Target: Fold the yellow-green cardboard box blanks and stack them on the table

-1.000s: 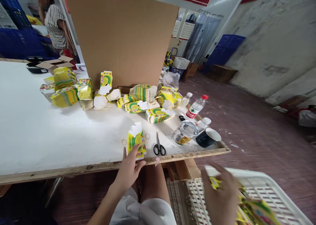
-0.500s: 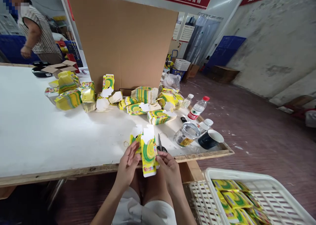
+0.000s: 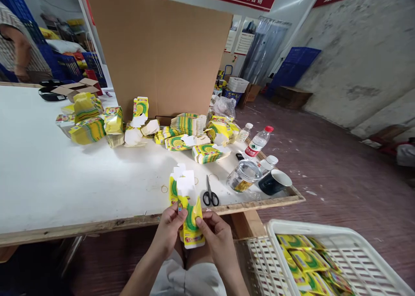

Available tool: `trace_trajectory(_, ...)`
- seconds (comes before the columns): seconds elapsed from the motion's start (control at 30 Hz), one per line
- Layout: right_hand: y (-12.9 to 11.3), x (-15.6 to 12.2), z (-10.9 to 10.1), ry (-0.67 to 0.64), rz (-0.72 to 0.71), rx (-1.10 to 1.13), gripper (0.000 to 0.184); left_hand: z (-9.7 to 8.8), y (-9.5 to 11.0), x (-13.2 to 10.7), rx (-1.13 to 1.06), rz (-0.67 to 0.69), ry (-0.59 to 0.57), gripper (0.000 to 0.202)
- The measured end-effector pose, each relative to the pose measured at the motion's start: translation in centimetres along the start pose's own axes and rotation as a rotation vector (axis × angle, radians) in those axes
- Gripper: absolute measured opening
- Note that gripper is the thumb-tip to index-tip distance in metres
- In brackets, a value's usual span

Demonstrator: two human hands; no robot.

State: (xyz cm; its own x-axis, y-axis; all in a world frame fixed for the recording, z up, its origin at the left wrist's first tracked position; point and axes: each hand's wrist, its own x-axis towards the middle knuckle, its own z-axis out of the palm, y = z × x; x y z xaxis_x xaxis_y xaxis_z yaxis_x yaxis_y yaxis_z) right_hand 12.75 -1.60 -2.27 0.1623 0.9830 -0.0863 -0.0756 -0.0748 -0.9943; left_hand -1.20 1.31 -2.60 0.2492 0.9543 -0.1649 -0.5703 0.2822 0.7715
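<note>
Over the table's front edge, a yellow and green carton [image 3: 192, 226] with white flaps is held between my two hands. My left hand [image 3: 170, 229] pinches its left side, thumb on the printed face. On the other side my right hand [image 3: 216, 231] grips the right edge with thumb and fingers. The carton's side panel bulges open a little. Behind it, a second flat carton [image 3: 173, 188] lies on the table, partly covered. Black-handled scissors [image 3: 210, 196] rest to the right, apart from my hands.
Bundles of flat cartons [image 3: 188, 123] line a tall cardboard sheet [image 3: 158, 53]. Bottles [image 3: 258, 143], a clear jar [image 3: 244, 177] and a dark mug [image 3: 275, 182] stand at the right corner. A white basket [image 3: 324, 226] holds several yellow cartons below right. A person [image 3: 19, 40] stands at far left.
The carton has come lower, towards my lap, and its side now bulges. My left hand has closed onto it from a loose, open pose. The person at far left has moved further left.
</note>
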Motion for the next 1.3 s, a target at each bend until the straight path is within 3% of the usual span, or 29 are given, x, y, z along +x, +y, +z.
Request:
trace_trajectory(0.1,0.6,-0.2,0.1,0.068,-0.023,-0.053,0.035,0.2,-0.5,0.1,0.078,0.015,0.029,0.042)
trace_trajectory(0.23,0.4,-0.3,-0.1,0.113,-0.099,-0.143,0.031,0.2,-0.6,-0.2,0.253,0.123,0.075,0.064)
trace_trajectory(0.33,-0.3,-0.2,-0.4,0.091,-0.170,-0.184,0.029,0.1,-0.1,-0.6,0.331,0.145,0.010,0.075)
trace_trajectory(0.47,-1.1,0.0,-1.4,-0.036,-0.201,-0.131,0.051,-0.2,0.7,-1.1,0.363,0.091,-0.156,0.063)
trace_trajectory(0.6,-1.6,0.2,-2.8,-0.142,-0.197,-0.153,0.025,-0.4,0.8,-1.5,0.315,-0.014,-0.278,0.046)
trace_trajectory(0.7,-1.6,0.4,-3.2,-0.099,-0.233,-0.200,0.020,-0.2,0.7,-1.6,0.281,-0.043,-0.308,0.049)
trace_trajectory(0.8,-1.3,0.5,-2.8,-0.020,-0.262,-0.162,0.017,-0.2,0.7,-1.6,0.264,-0.063,-0.318,0.070)
trace_trajectory(0.87,-1.2,0.5,-2.6,0.027,-0.256,-0.111,0.025,-0.3,0.6,-1.5,0.295,-0.080,-0.310,0.075)
trace_trajectory(1.03,-2.0,0.4,-3.5,0.028,-0.374,-0.272,0.027,-0.7,0.2,-1.0,0.390,-0.028,-0.271,0.059)
trace_trajectory(1.17,-2.4,0.2,-3.8,-0.079,-0.237,-0.315,0.033,-0.5,0.1,-0.8,0.444,0.024,-0.248,0.055)
trace_trajectory(1.3,-2.0,0.4,-2.9,-0.066,-0.139,-0.380,0.039,-0.3,0.3,-1.0,0.472,0.025,-0.263,0.056)
